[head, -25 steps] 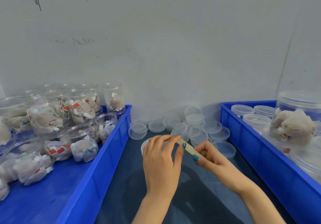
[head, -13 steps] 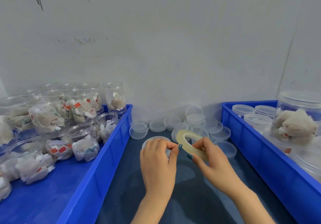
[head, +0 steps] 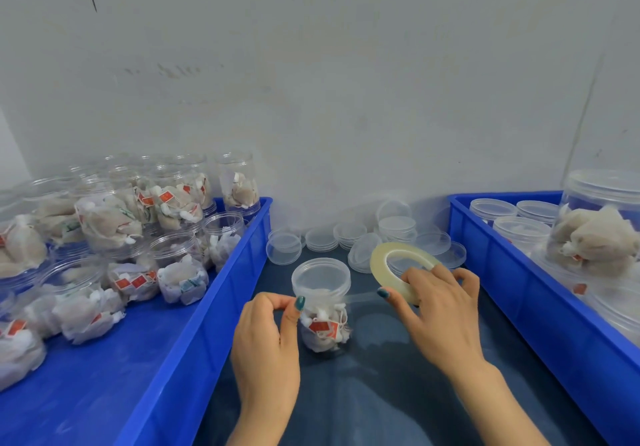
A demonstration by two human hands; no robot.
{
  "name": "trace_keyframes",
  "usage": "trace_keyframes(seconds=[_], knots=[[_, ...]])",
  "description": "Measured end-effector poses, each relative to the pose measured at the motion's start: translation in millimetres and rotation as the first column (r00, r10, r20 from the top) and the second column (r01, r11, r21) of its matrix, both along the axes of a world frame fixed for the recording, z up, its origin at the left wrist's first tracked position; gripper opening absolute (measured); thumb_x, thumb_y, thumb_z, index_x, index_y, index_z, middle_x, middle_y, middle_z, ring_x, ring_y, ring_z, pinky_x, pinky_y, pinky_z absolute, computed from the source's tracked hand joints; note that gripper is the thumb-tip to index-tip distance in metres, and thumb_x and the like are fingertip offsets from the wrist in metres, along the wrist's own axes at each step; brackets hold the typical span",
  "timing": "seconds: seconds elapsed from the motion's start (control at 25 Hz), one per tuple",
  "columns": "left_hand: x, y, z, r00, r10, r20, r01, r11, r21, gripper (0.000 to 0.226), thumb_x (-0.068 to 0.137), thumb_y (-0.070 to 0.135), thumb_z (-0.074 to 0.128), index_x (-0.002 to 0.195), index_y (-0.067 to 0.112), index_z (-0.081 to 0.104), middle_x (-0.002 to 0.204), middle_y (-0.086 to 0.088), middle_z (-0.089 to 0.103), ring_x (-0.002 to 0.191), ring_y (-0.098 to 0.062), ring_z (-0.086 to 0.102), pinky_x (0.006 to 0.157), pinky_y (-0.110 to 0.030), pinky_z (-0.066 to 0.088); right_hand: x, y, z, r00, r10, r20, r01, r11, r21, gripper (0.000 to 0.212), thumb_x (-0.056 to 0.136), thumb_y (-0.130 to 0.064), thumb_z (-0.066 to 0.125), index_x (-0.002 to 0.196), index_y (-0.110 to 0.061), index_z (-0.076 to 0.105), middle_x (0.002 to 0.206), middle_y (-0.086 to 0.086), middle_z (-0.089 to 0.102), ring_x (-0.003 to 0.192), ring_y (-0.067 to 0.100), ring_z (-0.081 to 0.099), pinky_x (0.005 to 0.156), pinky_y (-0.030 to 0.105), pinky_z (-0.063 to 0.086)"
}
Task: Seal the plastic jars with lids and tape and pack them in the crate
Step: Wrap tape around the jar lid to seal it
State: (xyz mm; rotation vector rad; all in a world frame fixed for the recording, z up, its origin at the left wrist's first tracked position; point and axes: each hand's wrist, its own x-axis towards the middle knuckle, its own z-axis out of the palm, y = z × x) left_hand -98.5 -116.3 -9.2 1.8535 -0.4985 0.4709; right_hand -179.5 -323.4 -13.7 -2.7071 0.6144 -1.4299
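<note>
A clear plastic jar [head: 323, 310] with a lid on and white sachets inside stands on the dark surface between two blue crates. My left hand [head: 266, 345] pinches the free end of clear tape beside the jar's left side, just under the lid. My right hand [head: 438, 310] grips a pale yellow tape roll [head: 398, 265] to the jar's right. A strip of tape stretches from the roll across the front of the jar below the lid to my left fingers.
The left blue crate [head: 221, 307] holds several unlidded jars of sachets. The right blue crate [head: 512, 286] holds lidded jars, one large one [head: 599, 234] close by. Loose clear lids [head: 349, 234] lie in stacks against the wall behind the jar.
My hands have drawn apart, pulling a strip of tape off the roll. The jar, hidden behind my left hand before, now shows between them with the tape across it.
</note>
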Motion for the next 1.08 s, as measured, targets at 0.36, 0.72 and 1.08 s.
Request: trace_keyframes(seconds=[0.36, 0.72, 1.08], knots=[[13.7, -2.2, -19.0, 0.978, 0.021, -0.207, -0.034, 0.998, -0.061, 0.014, 0.097, 0.037, 0.049, 0.085, 0.029, 0.050, 0.087, 0.013, 0.060, 0.082, -0.003, 0.056, 0.061, -0.026, 0.038, 15.1, 13.6, -2.4, 0.994, -0.107, -0.015, 0.107, 0.994, 0.000, 0.060, 0.085, -0.076, 0.034, 0.068, -0.022, 0.055, 0.061, -0.010, 0.056, 0.071, 0.020, 0.052, 0.078, 0.036, 0.025], [35.5, -31.8, -20.0, 0.963, -0.202, -0.178, 0.162, 0.963, -0.215, 0.008, 0.101, 0.027, 0.041, 0.094, 0.031, 0.042, 0.112, 0.024, 0.058, 0.100, 0.008, 0.058, 0.071, -0.004, 0.042, 37.3, 15.2, -8.4, 0.999, -0.037, -0.006, 0.037, 0.999, 0.029, 0.056, 0.089, -0.064, 0.035, 0.083, -0.017, 0.066, 0.071, -0.005, 0.064, 0.075, 0.026, 0.059, 0.073, 0.038, 0.021], [57.1, -50.8, -25.9, 0.970, -0.158, -0.186, 0.108, 0.961, -0.255, 0.021, 0.103, 0.016, 0.039, 0.092, 0.034, 0.041, 0.093, 0.007, 0.060, 0.082, -0.008, 0.060, 0.060, -0.015, 0.042, 46.0, 19.0, -15.3, 1.000, -0.015, 0.003, 0.015, 0.998, 0.065, 0.047, 0.089, -0.062, 0.039, 0.092, -0.024, 0.066, 0.074, -0.013, 0.060, 0.074, 0.018, 0.057, 0.071, 0.036, 0.019]])
